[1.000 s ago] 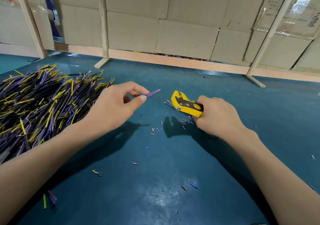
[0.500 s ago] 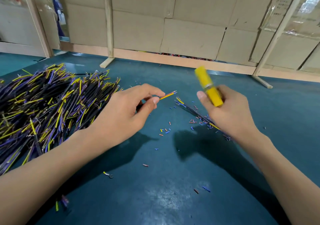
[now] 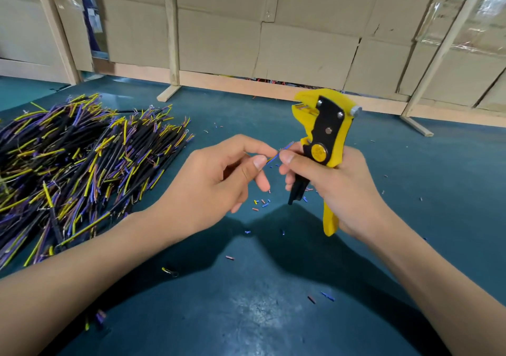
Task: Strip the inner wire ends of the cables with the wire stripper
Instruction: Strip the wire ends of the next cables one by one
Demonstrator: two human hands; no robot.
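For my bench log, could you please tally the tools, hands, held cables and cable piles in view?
Wire stripper: 1
Hands: 2, left hand and right hand
Held cable: 1
Cable pile: 1
Total: 5

Teal table (image 3: 273, 314); cable pile (image 3: 82, 158); offcuts (image 3: 260, 203)

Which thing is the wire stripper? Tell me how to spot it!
Look at the blue-green table, then at the right hand above it. That hand grips the wire stripper upright. It is the only big yellow and black tool; the cable pile on the left is just thin wires.
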